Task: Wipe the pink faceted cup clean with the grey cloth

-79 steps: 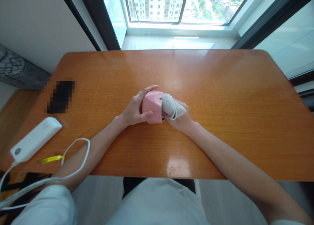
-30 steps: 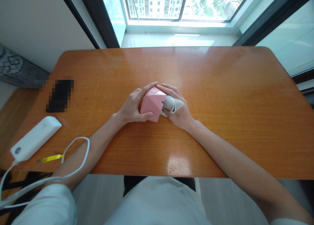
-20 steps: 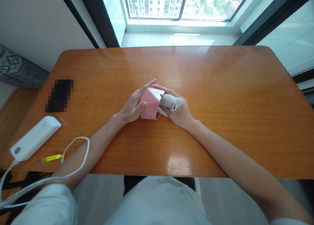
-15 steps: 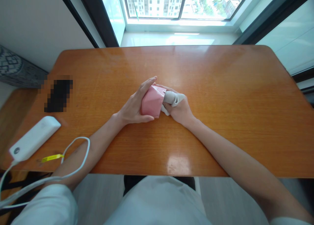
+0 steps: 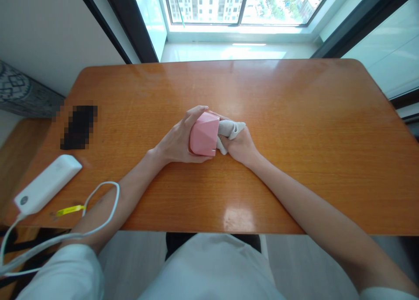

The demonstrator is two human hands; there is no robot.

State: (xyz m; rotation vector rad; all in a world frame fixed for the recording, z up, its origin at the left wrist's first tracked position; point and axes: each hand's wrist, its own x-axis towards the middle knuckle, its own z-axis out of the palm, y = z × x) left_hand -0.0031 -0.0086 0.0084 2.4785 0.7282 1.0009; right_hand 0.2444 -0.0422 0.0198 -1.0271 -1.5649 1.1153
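Near the middle of the frame, on the orange wooden table (image 5: 294, 129), the left hand (image 5: 176, 140) wraps around a pink faceted box (image 5: 203, 135), its fingers curled over the top edge and the thumb pressed along the lower side, so the box is gripped firmly and sits tilted just above or on the tabletop; which of the two cannot be told. Just right of the box, the right hand (image 5: 240, 145) is closed around a bunched white cloth (image 5: 230, 128), fingers folded about it, with the cloth pressed against the box's right side. Both forearms run down toward the lower corners of the frame. At the left of the frame, well apart from the hands, a white power bank (image 5: 46, 185) lies on the table with a white cable (image 5: 98, 204) looping from it, a small yellow tag (image 5: 69, 211) beside the cable. A blurred dark object (image 5: 78, 126) lies farther up on the left.
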